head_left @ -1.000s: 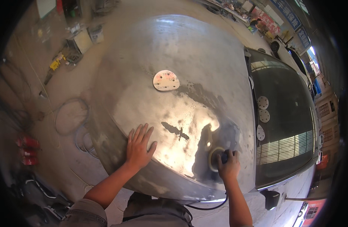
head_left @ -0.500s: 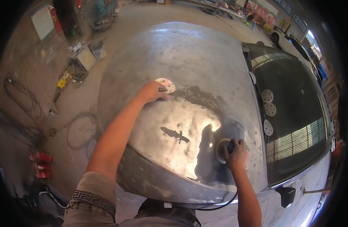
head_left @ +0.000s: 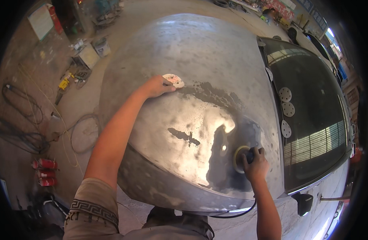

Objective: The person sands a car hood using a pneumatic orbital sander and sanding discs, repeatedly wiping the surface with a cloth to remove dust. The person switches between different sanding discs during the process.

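Observation:
A car hood [head_left: 184, 52] stretches before me, dull grey around a patch sanded to shiny bare metal [head_left: 188, 120], with dark paint left at its right. My right hand [head_left: 256, 166] is wrapped round a dark round sander [head_left: 243, 159] with a yellowish pad rim, set on the dark area close to the windshield. From the sander a black hose or cord [head_left: 236, 214] runs off below the hood's near edge. Farther up, my left hand [head_left: 156, 87] pinches a whitish sanding disc [head_left: 174, 80] with holes at the hood's surface.
Several perforated sanding discs [head_left: 285, 95] lie along the windshield [head_left: 312, 120]. A side mirror [head_left: 303, 203] sticks out at lower right. On the floor at left are coiled hoses [head_left: 20, 136], red cans [head_left: 46, 172], a yellow-and-black tool [head_left: 64, 84] and boxes [head_left: 88, 55].
My right hand and the sander have shifted slightly right. My left hand still holds the disc, and its fingers sit closer together. The whole view has tilted a little.

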Tool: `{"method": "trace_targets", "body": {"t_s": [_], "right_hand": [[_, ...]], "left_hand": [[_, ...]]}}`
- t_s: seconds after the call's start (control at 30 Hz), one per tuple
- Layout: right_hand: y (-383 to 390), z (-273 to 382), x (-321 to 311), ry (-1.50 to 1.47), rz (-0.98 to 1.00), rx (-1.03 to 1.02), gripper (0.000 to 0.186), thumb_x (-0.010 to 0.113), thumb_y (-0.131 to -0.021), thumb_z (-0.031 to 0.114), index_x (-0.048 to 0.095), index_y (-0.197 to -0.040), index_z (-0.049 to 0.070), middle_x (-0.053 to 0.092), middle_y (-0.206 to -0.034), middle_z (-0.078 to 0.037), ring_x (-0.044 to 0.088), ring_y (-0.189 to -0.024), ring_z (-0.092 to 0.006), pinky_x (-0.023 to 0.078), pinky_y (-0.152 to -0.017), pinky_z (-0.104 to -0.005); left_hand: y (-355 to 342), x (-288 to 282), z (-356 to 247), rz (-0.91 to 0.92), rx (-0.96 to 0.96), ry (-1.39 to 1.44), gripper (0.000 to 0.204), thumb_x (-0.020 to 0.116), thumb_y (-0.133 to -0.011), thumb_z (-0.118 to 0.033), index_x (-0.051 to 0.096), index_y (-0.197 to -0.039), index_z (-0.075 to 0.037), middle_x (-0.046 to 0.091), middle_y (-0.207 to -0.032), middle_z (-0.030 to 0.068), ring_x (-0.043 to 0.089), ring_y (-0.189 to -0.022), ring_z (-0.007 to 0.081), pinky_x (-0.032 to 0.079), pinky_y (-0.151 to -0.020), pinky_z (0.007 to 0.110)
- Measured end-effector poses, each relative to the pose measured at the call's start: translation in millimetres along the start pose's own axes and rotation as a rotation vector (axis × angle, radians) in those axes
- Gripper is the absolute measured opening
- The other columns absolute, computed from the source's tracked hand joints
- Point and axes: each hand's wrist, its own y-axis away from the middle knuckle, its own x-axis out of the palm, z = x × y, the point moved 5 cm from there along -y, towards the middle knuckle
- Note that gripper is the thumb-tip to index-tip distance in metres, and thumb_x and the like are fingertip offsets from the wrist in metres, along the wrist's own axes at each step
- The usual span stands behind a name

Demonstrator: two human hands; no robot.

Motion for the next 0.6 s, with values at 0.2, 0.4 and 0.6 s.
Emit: {"method": "trace_targets", "body": {"t_s": [0.2, 0.4, 0.6], "right_hand": [[-64, -41, -6, 0.079, -0.088, 0.087, 0.036, 0.078, -0.095, 0.043, 0.067, -0.114, 0.015, 0.065, -0.113, -0.016, 0.074, -0.093, -0.0432, 0.059, -0.078, -0.0546], [-23, 13, 5, 0.014, -0.041, -0.068, 0.037, 0.078, -0.094, 0.044, 0.068, -0.116, 0.015, 0.066, -0.114, -0.016, 0.075, -0.093, -0.043, 0.059, -0.079, -0.0539], [-51, -30, 2, 0.095, -0.13, 0.029, 0.04, 0.077, -0.094, 0.046, 0.068, -0.119, 0.016, 0.066, -0.115, -0.017, 0.074, -0.093, -0.0451, 0.059, -0.079, -0.0553]], "left_hand": [[-14, 9, 6, 0.075, 0.031, 0.0, 0.045, 0.085, -0.094, -0.036, 0.081, -0.13, -0.01, 0.08, -0.133, 0.0112, 0.073, -0.122, 0.0285, 0.051, -0.109, 0.04], [-11, 0, 47, 0.028, 0.061, 0.068, 0.044, 0.087, -0.089, -0.038, 0.084, -0.126, -0.015, 0.08, -0.127, 0.0156, 0.074, -0.117, 0.0306, 0.053, -0.104, 0.039], [-9, 8, -1, 0.079, 0.1, -0.106, 0.044, 0.082, -0.095, -0.034, 0.08, -0.131, -0.01, 0.075, -0.142, 0.0088, 0.072, -0.125, 0.0319, 0.051, -0.112, 0.041]]}}
